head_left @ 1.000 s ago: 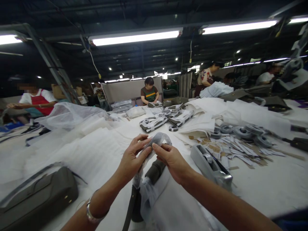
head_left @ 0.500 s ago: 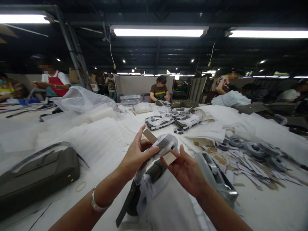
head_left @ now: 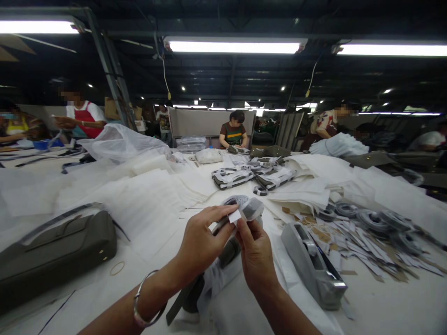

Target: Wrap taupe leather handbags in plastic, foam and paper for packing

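My left hand (head_left: 204, 235) and my right hand (head_left: 256, 253) meet over the table, both closed on a dark strap wrapped in clear plastic (head_left: 252, 209). A small pale paper strip (head_left: 234, 217) is pinched around it between my fingertips. Below my hands lies a dark olive bag (head_left: 228, 253), partly covered by thin translucent wrapping (head_left: 218, 284); my forearms hide some of it. Right of my hands stands a grey tape dispenser (head_left: 312, 265). At the left rests another dark olive handbag (head_left: 66, 246) with its strap on top.
White foam sheets (head_left: 139, 200) spread across the left. Ahead lie wrapped bag parts (head_left: 232, 177). Paper strips (head_left: 370, 244) and coiled grey straps (head_left: 373, 221) are heaped at the right. A rubber band (head_left: 117, 268) is near the left handbag. Several people work farther back.
My right hand has moved up and in beside my left. The paper strip, earlier sticking out on both sides of the wrapped strap, is now folded over it under my fingers.
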Tool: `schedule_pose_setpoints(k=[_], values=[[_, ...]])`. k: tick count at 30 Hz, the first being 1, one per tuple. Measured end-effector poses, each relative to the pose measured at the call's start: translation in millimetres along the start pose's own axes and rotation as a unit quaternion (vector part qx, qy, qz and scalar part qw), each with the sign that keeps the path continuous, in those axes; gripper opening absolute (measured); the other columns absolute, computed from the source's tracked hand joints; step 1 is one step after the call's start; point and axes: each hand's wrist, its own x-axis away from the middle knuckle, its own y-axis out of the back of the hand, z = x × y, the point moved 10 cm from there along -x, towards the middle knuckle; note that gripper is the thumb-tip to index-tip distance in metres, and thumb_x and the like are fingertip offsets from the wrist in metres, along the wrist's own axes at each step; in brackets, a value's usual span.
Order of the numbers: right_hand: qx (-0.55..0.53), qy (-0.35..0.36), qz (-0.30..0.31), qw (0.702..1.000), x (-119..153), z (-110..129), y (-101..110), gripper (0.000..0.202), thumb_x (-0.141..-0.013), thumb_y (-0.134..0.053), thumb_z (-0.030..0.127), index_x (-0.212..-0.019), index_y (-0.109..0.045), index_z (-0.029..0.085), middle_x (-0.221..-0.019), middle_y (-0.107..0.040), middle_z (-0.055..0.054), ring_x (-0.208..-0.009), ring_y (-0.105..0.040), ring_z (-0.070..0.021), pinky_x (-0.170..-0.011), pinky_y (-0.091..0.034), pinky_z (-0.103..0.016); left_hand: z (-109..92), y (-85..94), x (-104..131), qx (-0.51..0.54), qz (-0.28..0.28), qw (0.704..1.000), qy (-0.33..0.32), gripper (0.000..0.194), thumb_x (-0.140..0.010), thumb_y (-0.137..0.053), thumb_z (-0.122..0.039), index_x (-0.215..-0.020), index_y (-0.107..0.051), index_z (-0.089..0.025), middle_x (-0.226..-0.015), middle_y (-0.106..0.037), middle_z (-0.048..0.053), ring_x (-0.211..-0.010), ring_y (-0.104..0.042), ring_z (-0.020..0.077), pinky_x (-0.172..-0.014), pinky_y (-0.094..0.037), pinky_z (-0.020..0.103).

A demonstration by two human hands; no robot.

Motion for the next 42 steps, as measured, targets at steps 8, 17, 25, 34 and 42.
schedule_pose_setpoints(k=[8, 17, 25, 34, 42], values=[[0.032, 0.025, 0.020, 0.999, 0.7, 11.2, -8.2, 0.037, -0.082, -0.074, 0.043, -0.111, -0.068, 0.022, -0.094, -0.069, -0.003, -0.085, -0.061, -0.0191, -0.077, -0.048, -0.031, -11.5, 3.9, 0.5, -0.155, -0.014, 0.986, -0.066, 0.028, -0.093, -0.057, -0.027, -0.115, -0.073, -0.022, -0.107, -0.076, 0.006, -0.097, -0.072, 0.0250, -0.087, -0.057, 0.033], [0.023, 0.010, 0.005, 1.000, 4.4, 2.6, -8.0, 0.026, -0.079, -0.075, 0.044, -0.082, -0.066, 0.020, -0.073, -0.064, 0.001, -0.068, -0.056, -0.0154, -0.067, -0.047, -0.028, -45.0, -30.9, 28.4, -0.454, -0.031, 0.866, -0.206, 0.044, -0.091, -0.040, -0.003, -0.132, -0.056, -0.001, -0.132, -0.061, 0.022, -0.117, -0.064, 0.0288, -0.099, -0.052, 0.039], [0.020, 0.013, 0.056, 0.998, 14.4, 14.9, -10.4, 0.024, -0.084, -0.073, 0.041, -0.084, -0.067, 0.018, -0.081, -0.068, -0.002, -0.078, -0.063, -0.0162, -0.078, -0.052, -0.029, -37.2, -27.0, 29.9, -0.415, 0.014, 0.888, -0.198, 0.048, -0.093, -0.036, -0.006, -0.139, -0.048, -0.001, -0.141, -0.053, 0.021, -0.129, -0.054, 0.0284, -0.108, -0.046, 0.042], [0.031, 0.003, 0.072, 0.997, 9.0, 22.9, -8.9, 0.025, -0.079, -0.078, 0.039, -0.088, -0.074, 0.016, -0.075, -0.071, -0.002, -0.070, -0.063, -0.0142, -0.069, -0.051, -0.026, 14.7, -7.2, -8.7, -0.015, 0.166, 0.985, 0.046, 0.044, -0.090, -0.062, -0.044, -0.128, -0.063, -0.023, -0.129, -0.066, 0.005, -0.119, -0.062, 0.0261, -0.105, -0.048, 0.038], [0.398, 0.194, 0.015, 0.896, -2.3, 75.1, 89.8, 0.020, -0.090, -0.062, 0.035, -0.102, -0.076, 0.025, -0.103, -0.075, -0.005, -0.099, -0.068, -0.0220, -0.095, -0.049, -0.037, 56.3, -13.4, 1.3, 0.081, 0.144, 0.967, 0.194, 0.061, -0.073, -0.076, -0.054, -0.124, -0.066, -0.022, -0.116, -0.072, 0.008, -0.105, -0.068, 0.0303, -0.088, -0.057, 0.034]])
